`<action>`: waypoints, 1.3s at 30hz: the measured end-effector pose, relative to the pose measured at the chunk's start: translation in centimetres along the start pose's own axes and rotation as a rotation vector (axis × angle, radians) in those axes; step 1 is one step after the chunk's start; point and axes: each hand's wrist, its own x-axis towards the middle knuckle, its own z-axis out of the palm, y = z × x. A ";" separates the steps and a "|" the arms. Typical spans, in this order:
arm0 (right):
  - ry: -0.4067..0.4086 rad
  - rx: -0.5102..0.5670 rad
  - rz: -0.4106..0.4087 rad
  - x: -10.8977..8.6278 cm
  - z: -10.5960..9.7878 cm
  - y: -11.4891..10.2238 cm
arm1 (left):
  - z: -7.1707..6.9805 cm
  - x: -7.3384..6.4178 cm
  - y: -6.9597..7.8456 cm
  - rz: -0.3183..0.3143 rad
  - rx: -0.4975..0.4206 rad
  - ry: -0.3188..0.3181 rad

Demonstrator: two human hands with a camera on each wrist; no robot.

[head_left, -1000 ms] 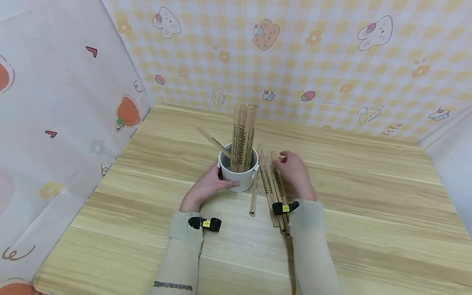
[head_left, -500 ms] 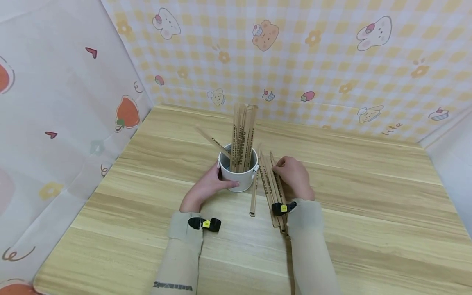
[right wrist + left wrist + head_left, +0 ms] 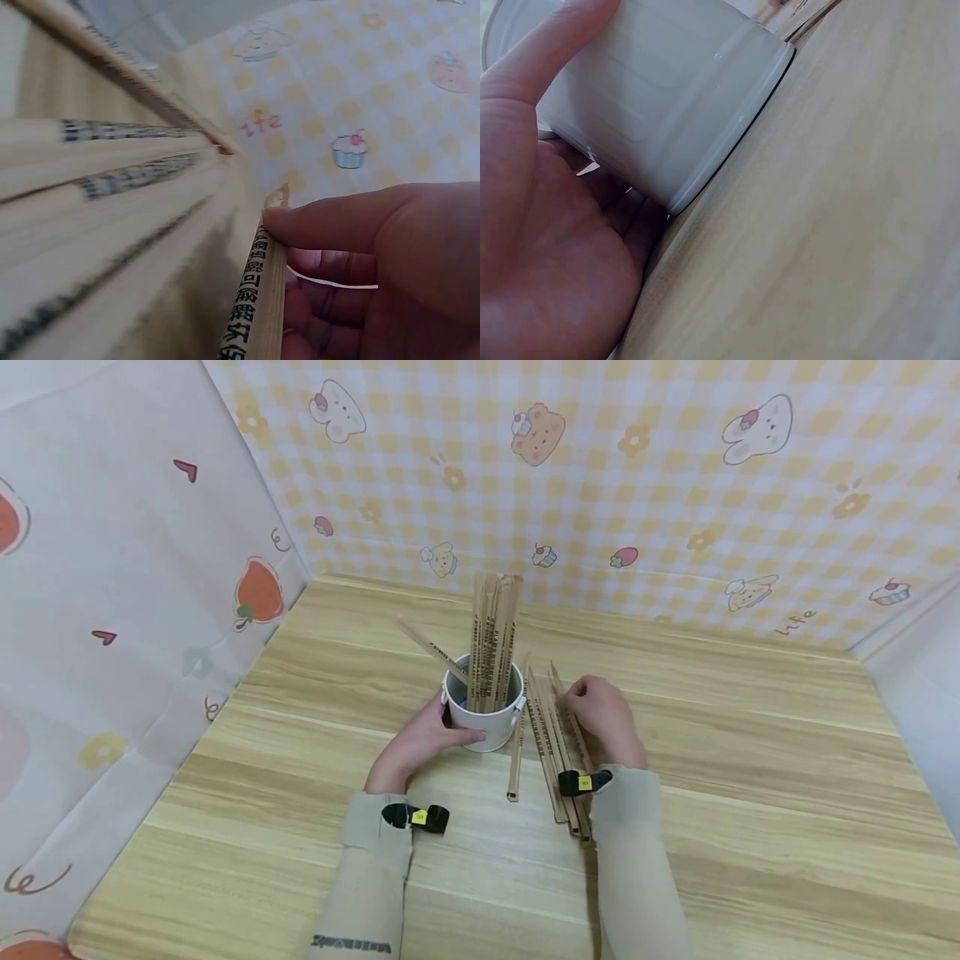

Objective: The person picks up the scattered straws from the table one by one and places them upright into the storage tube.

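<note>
While the left hand [image 3: 422, 737] grips the bucket [image 3: 497, 727], the right [image 3: 606, 713] pinches a stick [image 3: 259, 300] nearby.

"Life" stands on the checked wall cloth [image 3: 592, 493]. One paper wrapper [image 3: 495, 647] in the white bucket [image 3: 497, 727] shows "PLA"; the pinched wrapper [image 3: 261, 300] carries Chinese characters including "可降解环". Print on other wrappers [image 3: 541, 739] and the yellow wrist labels [image 3: 585, 783] is illegible.

You are at a wood-grain table [image 3: 765, 760] in what looks like a makeshift recording booth: a yellow-checked backdrop [image 3: 585, 493] (cartoon animals [image 3: 542, 437] and cupcakes [image 3: 891, 593] included) and a white, strawberry-printed side sheet [image 3: 150, 577] screen it off, and small black devices [image 3: 437, 818] sit at your cuffs [image 3: 626, 802].
</note>
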 end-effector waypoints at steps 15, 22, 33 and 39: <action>0.224 0.088 -0.069 -1.9 -3.8 -2.3 | 0.1 -0.8 2.4 -0.036 -0.011 -0.012; 0.390 0.164 -0.125 -3.4 -5.5 -3.8 | 0.1 -1.0 2.9 -0.030 -0.007 -0.018; 0.630 0.349 -0.259 -4.9 -6.4 -4.9 | 0.2 -0.9 2.6 -0.029 -0.024 -0.017; 0.696 0.477 -0.328 -5.6 -6.9 -5.7 | 0.1 -0.9 2.5 -0.036 -0.012 -0.017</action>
